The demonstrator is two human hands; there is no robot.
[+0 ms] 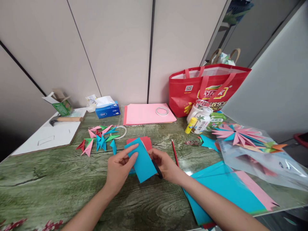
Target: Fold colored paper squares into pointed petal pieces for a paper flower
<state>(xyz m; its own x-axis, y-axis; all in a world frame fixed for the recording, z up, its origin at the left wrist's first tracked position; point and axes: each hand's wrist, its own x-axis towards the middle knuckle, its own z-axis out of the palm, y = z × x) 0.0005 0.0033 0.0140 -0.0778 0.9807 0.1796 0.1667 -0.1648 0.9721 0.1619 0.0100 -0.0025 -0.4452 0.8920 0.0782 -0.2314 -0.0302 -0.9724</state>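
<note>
Blue paper [144, 165] held for what looks like a cut, over the table's [72, 179] middle

The left hand [121, 165] pinches the sheet between thumb and forefinger. The right hand [165, 162] closes around a black handle, apparently scissors [158, 171], at the sheet's right side; the blades are hidden. Trimming seems the step in hand; carrying it on would call for a firm left pinch and a straight line.

Counted from the left: one hammer [66, 119] on a board [48, 138] by the table's left edge; one tissue box [107, 110] towards the far edge; folded paper pieces [101, 142], overlapping too much to count; two white rings [162, 114], one on pink sheets [144, 114] at the far edge; one red pencil [175, 153]; one glue stick [191, 125]; one red bag [178, 96] near the far right corner.
</note>
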